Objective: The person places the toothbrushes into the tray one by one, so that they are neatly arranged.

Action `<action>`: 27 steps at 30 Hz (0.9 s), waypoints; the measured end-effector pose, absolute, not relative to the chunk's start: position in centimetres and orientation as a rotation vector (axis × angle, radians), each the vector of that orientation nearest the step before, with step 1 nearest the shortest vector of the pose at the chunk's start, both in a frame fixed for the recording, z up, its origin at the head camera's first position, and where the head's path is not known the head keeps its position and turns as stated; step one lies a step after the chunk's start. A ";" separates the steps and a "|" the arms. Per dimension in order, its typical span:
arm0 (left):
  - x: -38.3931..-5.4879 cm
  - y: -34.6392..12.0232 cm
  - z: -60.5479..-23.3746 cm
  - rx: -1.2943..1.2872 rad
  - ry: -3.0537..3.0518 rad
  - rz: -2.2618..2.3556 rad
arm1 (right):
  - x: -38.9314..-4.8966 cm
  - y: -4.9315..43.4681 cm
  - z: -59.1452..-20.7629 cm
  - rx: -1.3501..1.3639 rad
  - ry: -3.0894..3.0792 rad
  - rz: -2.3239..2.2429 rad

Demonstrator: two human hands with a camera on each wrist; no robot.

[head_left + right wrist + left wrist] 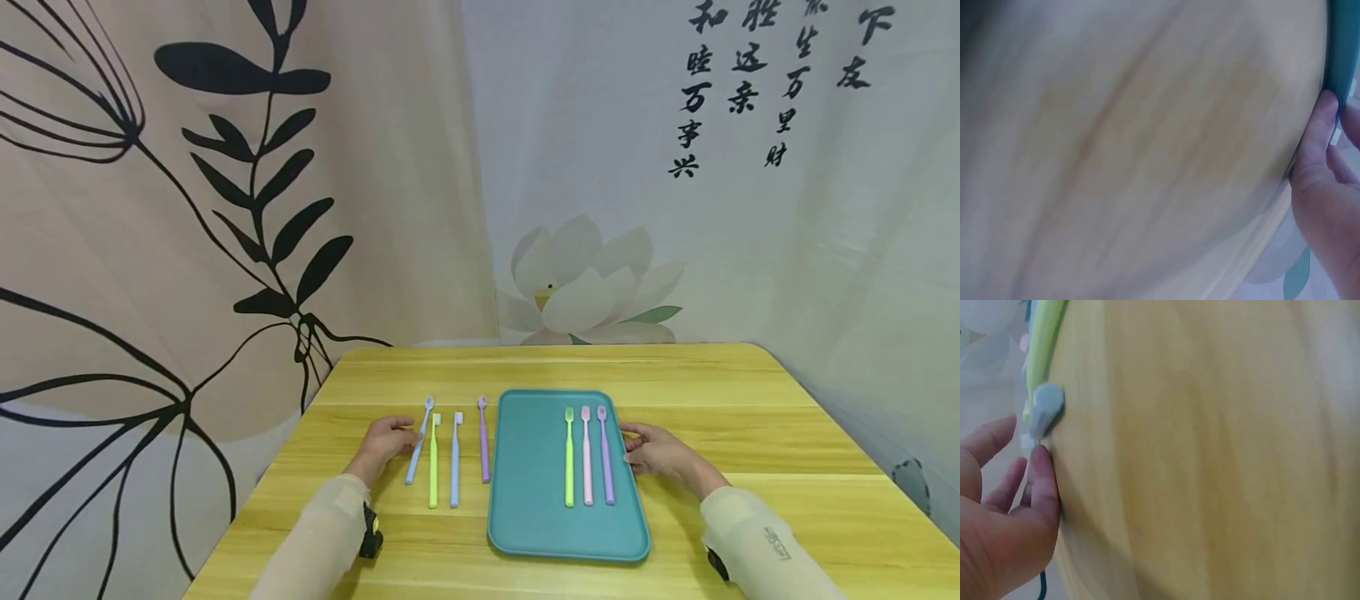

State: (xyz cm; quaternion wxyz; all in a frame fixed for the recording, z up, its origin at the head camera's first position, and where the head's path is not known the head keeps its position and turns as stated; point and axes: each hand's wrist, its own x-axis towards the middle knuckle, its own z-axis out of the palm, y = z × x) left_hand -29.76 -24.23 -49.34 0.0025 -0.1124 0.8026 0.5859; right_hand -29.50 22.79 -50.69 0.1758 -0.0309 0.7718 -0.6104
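My left hand point(386, 446) is beside a light blue toothbrush point(415, 458) that lies slanted on the table, its fingertips at the handle. In the left wrist view, the fingers are spread and the handle's rounded end point(1049, 400) shows just past one fingertip. Right of it lie a green toothbrush point(432, 467), a second blue toothbrush point(454, 467) and a purple toothbrush point(483, 446). My right hand point(663, 454) touches the right rim of a teal tray point(528, 475), fingers loosely bent. Another green toothbrush point(568, 462), a pink one point(587, 462) and a purple one point(606, 462) lie side by side in it.
The wooden table point(750, 417) has its far edge against a printed cloth backdrop point(405, 167) with plants, a lotus and writing. A small dark device point(371, 532) sits on the left wrist.
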 end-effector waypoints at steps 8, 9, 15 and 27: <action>-29.8 -24.7 -49.5 -0.312 2.525 1.758 | -29.5 22.8 -50.7 -0.089 2.195 -1.713; -29.8 -24.7 -49.5 -0.298 2.527 1.748 | -29.5 22.8 -50.7 -0.085 2.197 -1.715; -29.9 -24.6 -49.3 -0.267 2.528 1.732 | -29.5 22.8 -50.5 -0.092 2.206 -1.692; -30.0 -24.5 -49.5 -0.294 2.527 1.742 | -29.6 22.8 -50.6 -0.113 2.211 -1.689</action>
